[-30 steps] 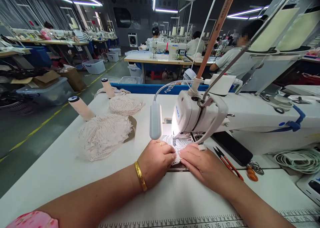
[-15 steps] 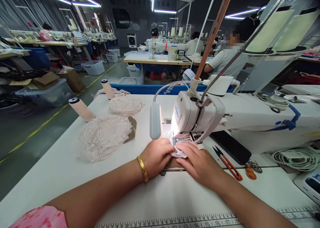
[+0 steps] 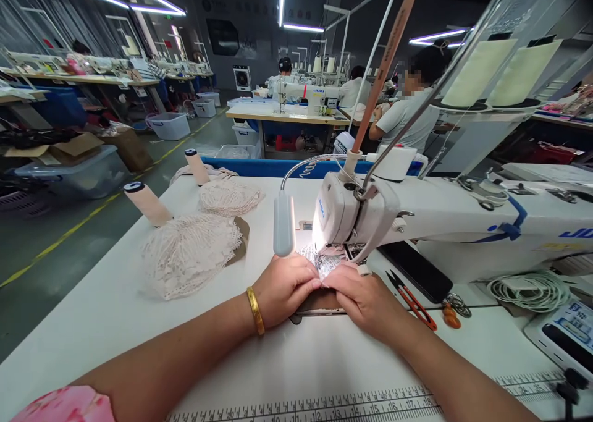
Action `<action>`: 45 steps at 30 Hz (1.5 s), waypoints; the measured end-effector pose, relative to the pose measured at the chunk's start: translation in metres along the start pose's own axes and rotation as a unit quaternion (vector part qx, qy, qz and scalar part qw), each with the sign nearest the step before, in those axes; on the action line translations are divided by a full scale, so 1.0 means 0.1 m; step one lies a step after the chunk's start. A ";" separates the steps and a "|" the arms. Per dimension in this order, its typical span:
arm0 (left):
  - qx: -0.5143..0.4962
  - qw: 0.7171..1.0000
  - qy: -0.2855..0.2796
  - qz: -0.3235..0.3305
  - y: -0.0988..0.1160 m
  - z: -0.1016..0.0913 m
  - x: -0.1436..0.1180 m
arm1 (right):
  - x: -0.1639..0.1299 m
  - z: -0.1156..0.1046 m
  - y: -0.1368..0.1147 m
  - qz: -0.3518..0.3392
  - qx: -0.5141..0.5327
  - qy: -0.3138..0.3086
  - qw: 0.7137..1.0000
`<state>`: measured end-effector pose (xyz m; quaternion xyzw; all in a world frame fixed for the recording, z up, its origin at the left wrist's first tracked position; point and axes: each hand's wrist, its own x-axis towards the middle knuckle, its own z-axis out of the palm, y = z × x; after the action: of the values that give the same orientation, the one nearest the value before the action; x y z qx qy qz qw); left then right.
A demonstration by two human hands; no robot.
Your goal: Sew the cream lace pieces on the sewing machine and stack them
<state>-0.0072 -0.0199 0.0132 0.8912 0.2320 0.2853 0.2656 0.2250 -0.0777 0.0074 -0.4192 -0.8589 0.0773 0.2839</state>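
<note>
A small piece of white lace lies under the head of a white sewing machine, lit by its lamp. My left hand, with a gold bangle on the wrist, presses on the lace's left side with curled fingers. My right hand lies flat on its right side, fingertips touching the left hand's. Most of the lace is hidden under both hands.
A pile of cream lace and a smaller one lie to the left, by two thread cones. Red thread snips, a black phone and coiled cable sit to the right. Other people sew at tables behind.
Both hands have slid the lace further in under the machine head and drawn closer together. Less of the lace shows now.
</note>
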 end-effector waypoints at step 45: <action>0.186 0.977 0.033 0.100 0.00 0.04 -0.11 | -0.05 -0.01 -0.04 0.024 -0.097 -0.038 0.994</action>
<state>-0.0130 -0.0278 0.0066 0.9336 0.1998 0.2916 0.0578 0.2254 -0.0840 0.0070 -0.4620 -0.8621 0.0163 0.2075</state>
